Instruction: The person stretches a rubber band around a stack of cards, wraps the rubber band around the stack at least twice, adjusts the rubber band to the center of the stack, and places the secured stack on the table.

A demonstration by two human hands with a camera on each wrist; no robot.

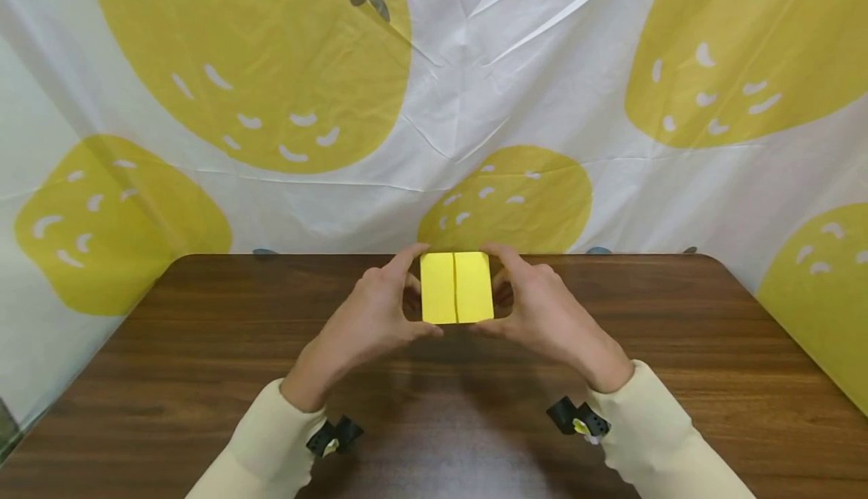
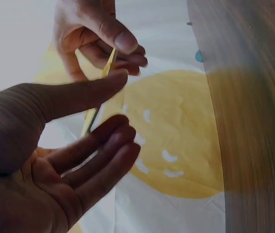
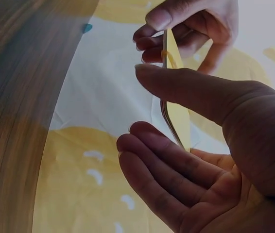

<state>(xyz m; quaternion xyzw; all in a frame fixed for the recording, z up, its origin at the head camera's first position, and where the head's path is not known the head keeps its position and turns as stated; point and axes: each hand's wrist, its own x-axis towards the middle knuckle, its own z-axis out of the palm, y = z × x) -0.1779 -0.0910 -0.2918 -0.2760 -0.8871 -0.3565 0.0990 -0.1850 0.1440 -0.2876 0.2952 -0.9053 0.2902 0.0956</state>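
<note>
A small square of folded yellow paper (image 1: 437,288) is held upright in the middle of the head view, with an uneven vertical seam down its centre. My left hand (image 1: 376,310) pinches its left half, forefinger at the top edge and thumb at the bottom. On the opposite side my right hand (image 1: 549,314) grips the right half in the same way. Seen nearly edge-on in the right wrist view, the paper (image 3: 177,114) is thin, with layers along its edge. The left wrist view shows only a narrow strip of the paper (image 2: 90,119) between the hands.
A dark brown wooden table (image 1: 190,378) lies beneath the hands. Behind it hangs a white cloth (image 1: 325,212) printed with large yellow fruit shapes. Small black devices (image 1: 334,437) are worn at both cream sleeve cuffs (image 1: 271,439).
</note>
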